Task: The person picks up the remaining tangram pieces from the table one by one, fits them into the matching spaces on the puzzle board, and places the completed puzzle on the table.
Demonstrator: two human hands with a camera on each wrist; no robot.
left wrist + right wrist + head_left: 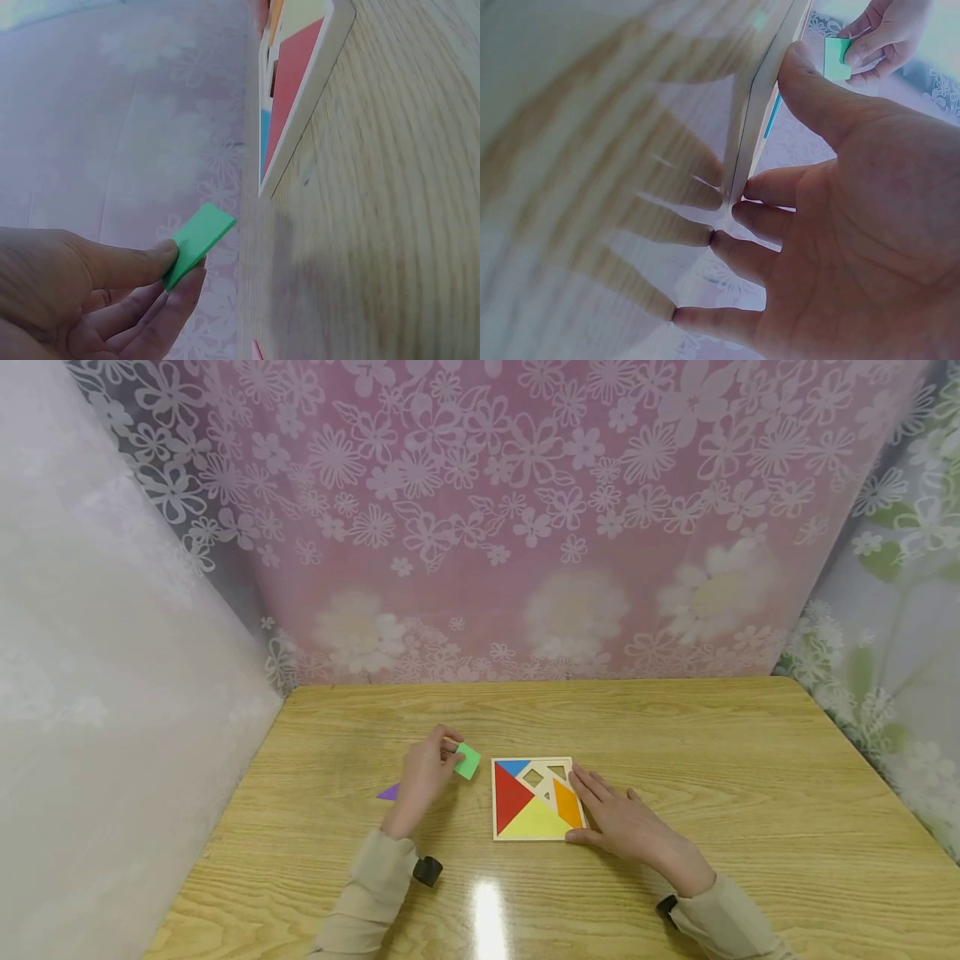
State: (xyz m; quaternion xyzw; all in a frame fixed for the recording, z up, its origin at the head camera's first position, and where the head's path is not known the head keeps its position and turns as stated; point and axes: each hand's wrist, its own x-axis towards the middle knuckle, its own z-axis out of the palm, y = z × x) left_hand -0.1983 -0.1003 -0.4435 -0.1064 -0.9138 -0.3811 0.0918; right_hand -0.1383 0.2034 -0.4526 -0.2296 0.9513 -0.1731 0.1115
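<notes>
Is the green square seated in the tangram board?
No, the left hand pinches the green square to the left of the tangram board.

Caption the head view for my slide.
Left hand pinches a green square; right hand rests against the puzzle board.

I note a beige cloth left sleeve (pixel 367 889), creased along the forearm, and a matching beige cloth right sleeve (pixel 727 922). Small black blocky object (pixel 428 871) at left cuff; second black object (pixel 667 907), partly hidden, at right cuff. Left hand (pixel 424 772), right hand (pixel 626 823): bare.
</notes>
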